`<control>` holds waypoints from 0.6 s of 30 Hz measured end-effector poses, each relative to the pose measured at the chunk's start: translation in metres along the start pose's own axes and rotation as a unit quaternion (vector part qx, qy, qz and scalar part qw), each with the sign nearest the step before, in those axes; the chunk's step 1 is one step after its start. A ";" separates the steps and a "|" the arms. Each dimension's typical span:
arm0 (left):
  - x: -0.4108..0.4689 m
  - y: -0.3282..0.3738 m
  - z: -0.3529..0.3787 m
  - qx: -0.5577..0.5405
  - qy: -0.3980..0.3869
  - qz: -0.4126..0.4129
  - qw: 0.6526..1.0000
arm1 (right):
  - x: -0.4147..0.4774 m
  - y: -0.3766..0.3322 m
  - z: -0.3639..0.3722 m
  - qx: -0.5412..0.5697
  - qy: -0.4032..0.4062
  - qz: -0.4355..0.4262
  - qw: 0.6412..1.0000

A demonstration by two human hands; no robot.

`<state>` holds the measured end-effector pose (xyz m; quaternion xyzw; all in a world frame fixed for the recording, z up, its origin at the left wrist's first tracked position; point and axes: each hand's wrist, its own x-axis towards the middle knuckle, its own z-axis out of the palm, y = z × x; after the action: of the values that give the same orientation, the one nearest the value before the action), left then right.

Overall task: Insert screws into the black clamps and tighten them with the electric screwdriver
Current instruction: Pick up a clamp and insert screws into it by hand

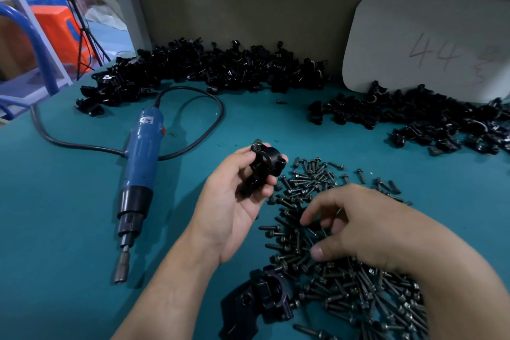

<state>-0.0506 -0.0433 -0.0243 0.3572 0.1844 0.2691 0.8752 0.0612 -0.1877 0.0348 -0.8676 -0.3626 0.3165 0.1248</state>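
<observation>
Reaching over the screw pile [303,185], the right hand [367,229] hovers, grip loosely spread, nothing pinched. The left hand [234,196] wraps its grip round one clamp [266,165] above the tabletop [82,215]. Tangled screws may lift in pairs, or slip and scatter.

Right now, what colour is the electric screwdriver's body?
The screwdriver body is blue, with a black nose; head view.

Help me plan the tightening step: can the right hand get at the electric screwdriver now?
Probably, with a detour: the right hand hovers over the screws, but the left hand, gripping a clamp, sits between it and the electric screwdriver, which lies uncovered.
</observation>
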 end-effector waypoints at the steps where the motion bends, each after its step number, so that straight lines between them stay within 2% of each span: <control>1: 0.000 0.000 0.000 0.004 -0.001 -0.003 1.000 | 0.001 0.000 0.000 -0.005 0.006 0.005 1.000; 6: 0.001 -0.003 -0.001 0.031 -0.007 -0.003 0.999 | 0.002 0.000 0.001 -0.014 0.019 0.021 1.000; 15: 0.000 -0.003 -0.001 0.051 -0.002 -0.017 0.999 | 0.002 -0.006 0.006 -0.018 -0.016 0.027 0.999; 18: 0.000 -0.004 0.000 0.062 -0.005 -0.021 0.998 | 0.001 -0.007 0.003 -0.014 -0.006 0.028 0.999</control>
<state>-0.0492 -0.0455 -0.0268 0.4078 0.2040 0.2371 0.8578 0.0557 -0.1822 0.0348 -0.8774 -0.3432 0.3195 0.1014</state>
